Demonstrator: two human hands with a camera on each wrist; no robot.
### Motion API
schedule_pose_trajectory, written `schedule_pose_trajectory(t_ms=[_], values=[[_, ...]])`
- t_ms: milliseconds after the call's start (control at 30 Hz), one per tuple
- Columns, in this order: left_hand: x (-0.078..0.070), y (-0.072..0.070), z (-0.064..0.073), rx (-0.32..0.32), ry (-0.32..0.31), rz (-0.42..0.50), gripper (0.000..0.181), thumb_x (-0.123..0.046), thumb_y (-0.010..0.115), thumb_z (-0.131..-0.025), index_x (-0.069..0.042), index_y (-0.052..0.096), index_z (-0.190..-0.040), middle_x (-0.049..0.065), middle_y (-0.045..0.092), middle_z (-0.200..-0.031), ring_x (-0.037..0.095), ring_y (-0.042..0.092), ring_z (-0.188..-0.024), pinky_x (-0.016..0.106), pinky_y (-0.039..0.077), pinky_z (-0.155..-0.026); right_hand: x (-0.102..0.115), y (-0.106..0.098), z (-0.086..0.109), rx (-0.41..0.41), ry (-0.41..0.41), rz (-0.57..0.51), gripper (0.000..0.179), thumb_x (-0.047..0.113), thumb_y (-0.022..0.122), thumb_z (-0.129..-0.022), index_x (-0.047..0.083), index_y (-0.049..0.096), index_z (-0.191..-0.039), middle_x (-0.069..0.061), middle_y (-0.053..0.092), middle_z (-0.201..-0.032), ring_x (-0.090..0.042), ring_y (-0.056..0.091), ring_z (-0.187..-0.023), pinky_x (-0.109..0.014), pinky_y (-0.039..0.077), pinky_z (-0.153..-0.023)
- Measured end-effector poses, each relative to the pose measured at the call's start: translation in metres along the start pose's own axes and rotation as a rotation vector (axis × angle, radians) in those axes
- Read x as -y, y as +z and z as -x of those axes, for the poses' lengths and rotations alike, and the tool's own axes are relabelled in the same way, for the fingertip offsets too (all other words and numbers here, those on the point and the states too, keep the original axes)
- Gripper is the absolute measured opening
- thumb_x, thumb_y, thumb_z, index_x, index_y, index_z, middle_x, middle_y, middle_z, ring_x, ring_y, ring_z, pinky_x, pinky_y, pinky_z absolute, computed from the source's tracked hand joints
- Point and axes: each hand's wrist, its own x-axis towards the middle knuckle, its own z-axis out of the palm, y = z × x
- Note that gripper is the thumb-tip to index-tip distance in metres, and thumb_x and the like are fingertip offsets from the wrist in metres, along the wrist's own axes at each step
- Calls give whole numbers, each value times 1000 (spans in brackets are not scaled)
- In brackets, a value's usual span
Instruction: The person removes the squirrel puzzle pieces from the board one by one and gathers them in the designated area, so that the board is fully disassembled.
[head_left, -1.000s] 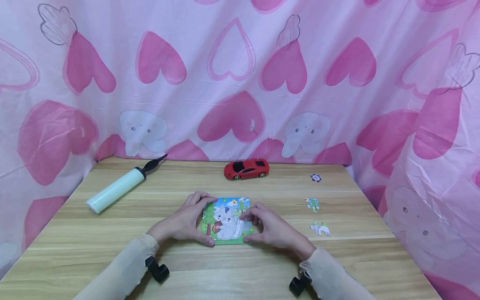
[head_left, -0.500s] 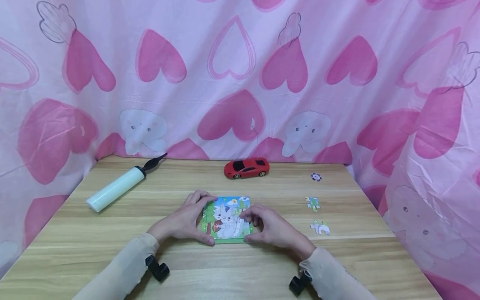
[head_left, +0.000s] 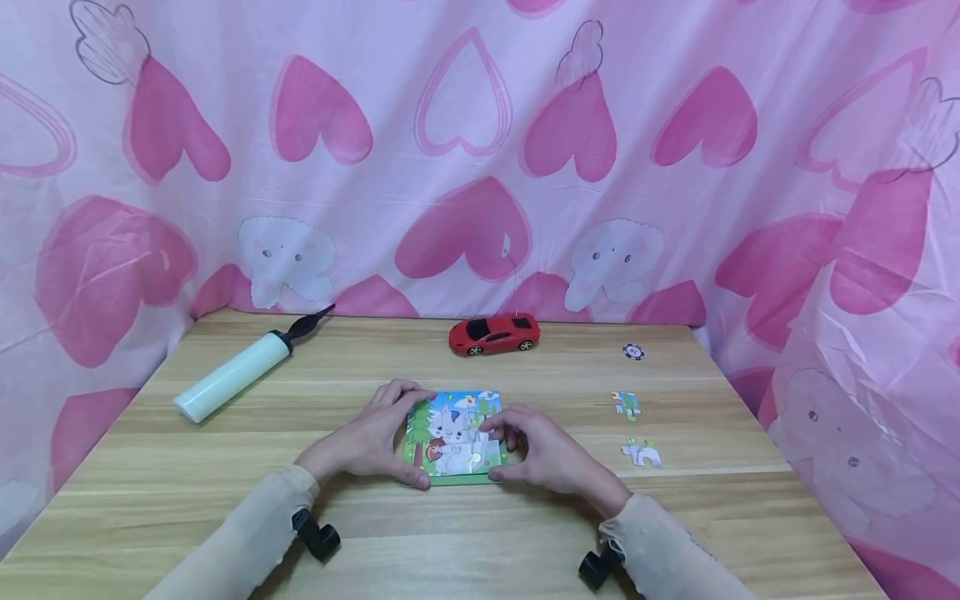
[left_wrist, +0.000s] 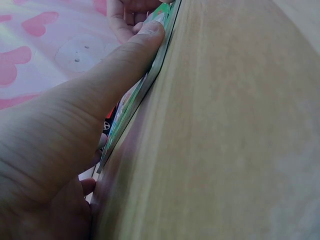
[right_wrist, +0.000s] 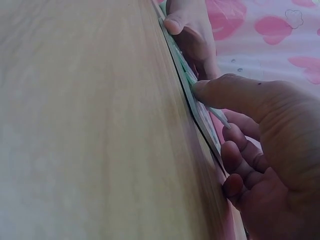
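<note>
A small jigsaw puzzle with a white cartoon animal lies in its thin green-edged board at the middle of the table. My left hand grips the board's left side, thumb at the front edge and fingers at the far corner. At the right side, my right hand has its thumb by the near corner and its index finger over the picture. There it pinches a puzzle piece, which stands tilted off the board in the right wrist view. The right hand's other fingers are curled under.
Two loose clusters of puzzle pieces, one green and one white, lie to the right. Behind them is a round chip. A red toy car stands at the back, and a hand pump lies back left.
The lower right of the picture has lifted and shifted away from the front edge, baring more of the board's green border. Both hands stay nearly in place.
</note>
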Motion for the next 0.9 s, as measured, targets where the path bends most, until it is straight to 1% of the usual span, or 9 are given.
schedule_pose_trajectory(t_ms=[167,467,600,767,900], values=[[1,0,-1,-1,7,-5,126,-71,97,-72,-21,39,-172,7,34,-168,32,30,-154,67,37,-128,0,0,-1,0,-4,-11,59,23,97,-88,26,72,-141,11,65,-114,-15,60,-105,-29,54,-91],[2,0,0,0,8,3,126,-70,98,-72,-20,39,-172,8,34,-168,33,29,-154,67,36,-129,2,1,-1,-8,-10,-8,59,20,97,-87,27,71,-140,10,65,-112,-15,61,-103,-28,55,-89],[1,0,-1,2,8,6,127,-70,98,-72,-20,38,-172,8,33,-168,33,29,-155,67,36,-129,2,1,-1,-15,-17,-12,59,20,97,-87,25,72,-141,10,65,-112,-15,61,-103,-28,56,-88],[1,0,-1,2,7,5,128,-70,99,-72,-19,38,-173,8,33,-169,33,29,-155,67,35,-129,3,-4,0,-35,-30,-52,60,19,96,-88,21,71,-143,7,66,-113,-17,62,-101,-28,58,-85],[1,-1,0,5,9,8,129,-69,99,-71,-19,37,-173,9,32,-169,34,29,-155,67,34,-130,4,-11,2,-60,-20,-75,62,21,97,-88,22,71,-145,4,65,-114,-19,62,-99,-28,58,-82]])
